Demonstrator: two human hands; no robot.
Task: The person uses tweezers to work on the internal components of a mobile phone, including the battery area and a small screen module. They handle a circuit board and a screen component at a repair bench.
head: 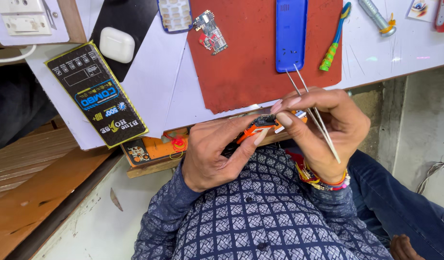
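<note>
Held part: I see a small orange-and-black phone part (261, 126) held in the air just off the near edge of the tabletop (414, 43), between both hands.
Left hand (217, 151): palm toward me, thumb and fingers pinching the part's left end.
Right hand (323, 127): nearer the part's top; fingertips pressed together on its right end, metal tweezers (312, 111) tucked along the fingers.
Axis: part lies roughly left–right; tweezers run diagonally, tips toward the blue phone shell (291, 33) on the red mat (246, 67).
</note>
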